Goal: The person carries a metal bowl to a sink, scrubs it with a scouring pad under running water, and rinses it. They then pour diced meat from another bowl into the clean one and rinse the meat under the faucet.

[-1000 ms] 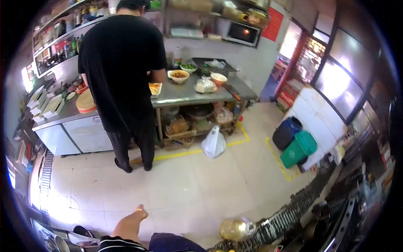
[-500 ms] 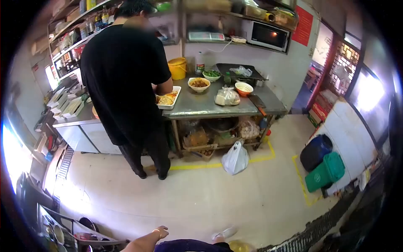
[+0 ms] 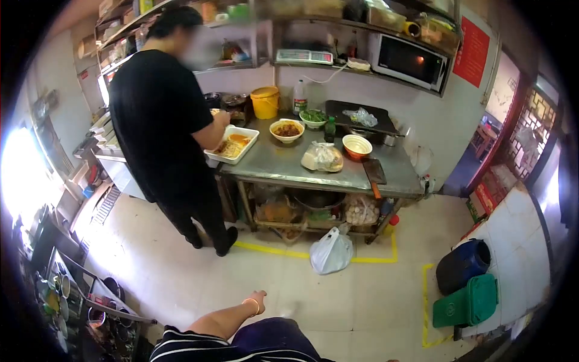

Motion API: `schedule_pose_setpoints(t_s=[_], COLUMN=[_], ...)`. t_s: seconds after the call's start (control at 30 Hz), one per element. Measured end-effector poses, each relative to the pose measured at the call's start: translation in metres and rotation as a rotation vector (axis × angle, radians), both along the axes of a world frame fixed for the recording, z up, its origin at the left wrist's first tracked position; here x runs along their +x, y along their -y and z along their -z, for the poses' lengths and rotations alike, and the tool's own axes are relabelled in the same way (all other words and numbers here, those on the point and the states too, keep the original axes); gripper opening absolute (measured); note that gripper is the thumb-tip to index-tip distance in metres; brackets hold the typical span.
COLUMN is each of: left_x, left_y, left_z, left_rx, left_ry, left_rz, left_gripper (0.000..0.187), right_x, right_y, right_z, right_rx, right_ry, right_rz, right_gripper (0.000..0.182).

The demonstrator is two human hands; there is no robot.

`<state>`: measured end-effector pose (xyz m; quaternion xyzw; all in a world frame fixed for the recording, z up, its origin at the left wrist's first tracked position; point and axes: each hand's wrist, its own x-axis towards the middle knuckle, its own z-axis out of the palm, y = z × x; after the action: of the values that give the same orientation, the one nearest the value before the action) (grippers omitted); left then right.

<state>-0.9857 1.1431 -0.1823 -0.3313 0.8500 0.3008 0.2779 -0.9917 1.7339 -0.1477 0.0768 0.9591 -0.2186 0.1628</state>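
Note:
My left hand (image 3: 258, 300) hangs over the floor in front of my body, with a bracelet (image 3: 252, 303) on its wrist. Its fingers look loosely apart and nothing shows in them. It touches no object; the white plastic bag (image 3: 332, 252) on the floor ahead is the nearest one. My right hand is not discernible in the picture. On the steel table (image 3: 271, 163) beyond are a bowl of reddish-brown food (image 3: 287, 130), a bowl of greens (image 3: 313, 117), a bagged pale item (image 3: 322, 157), an orange-and-white bowl (image 3: 357, 146) and a cleaver (image 3: 375, 173).
A person in black (image 3: 160, 120) works at the table's left end by a white tray of food (image 3: 234, 145). Green (image 3: 467, 301) and dark blue (image 3: 463, 265) bins stand at right. A rack of pans and containers (image 3: 90, 301) is at lower left. A microwave (image 3: 408, 62) sits on the shelf.
My view has shifted towards the table, which looks nearer. My left arm reaches further into the picture. The other person has turned, and their hands now show raised above the tray.

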Motion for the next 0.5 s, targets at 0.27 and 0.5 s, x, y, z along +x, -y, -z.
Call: schedule_pose_setpoints(t_s=[0.27,0.5], left_x=[-0.155,-0.390], left_y=[0.008,-0.057], left_z=[0.089,0.110], left_rx=[-0.228,0.039], left_ry=[0.361,0.042], left_rz=[0.172,0.591], left_gripper=[0.057,0.060], right_x=[-0.120,-0.147], right_y=[0.012,-0.050], right_z=[-0.010,-0.003], right_rx=[-0.031,-0.017], right_ry=[0.066,0.275], right_rz=[0.094,0.505], right_gripper=[0.036,0.035])
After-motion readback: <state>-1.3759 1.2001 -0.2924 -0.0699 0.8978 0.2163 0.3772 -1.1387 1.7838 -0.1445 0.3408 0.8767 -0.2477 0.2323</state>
